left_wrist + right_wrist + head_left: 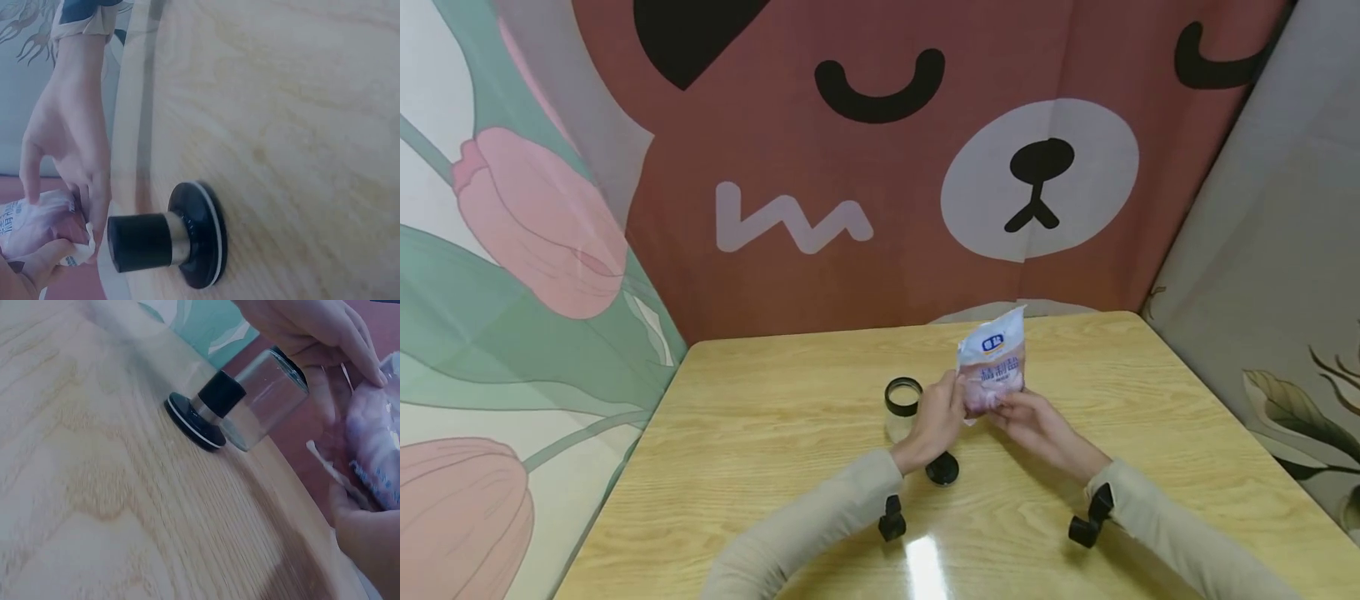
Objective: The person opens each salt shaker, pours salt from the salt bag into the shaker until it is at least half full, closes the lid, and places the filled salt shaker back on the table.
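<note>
While the left hand (934, 417) partly hides a jar (897, 425), it and the right hand (1041, 427) grip a packet (994, 360).

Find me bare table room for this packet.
Free: the table between its left edge and the clear jar, and, beyond the right sleeve, between the right hand and the right edge. Crowded: the middle, around the jar, black lid and left hand.

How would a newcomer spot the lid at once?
On the wooden table, find the clear, black-rimmed jar. The lid lies closer to the person, slightly right of that jar in the head view. Unlike the tall see-through jar, it's a black disc with a stout upright knob and silver collar.
</note>
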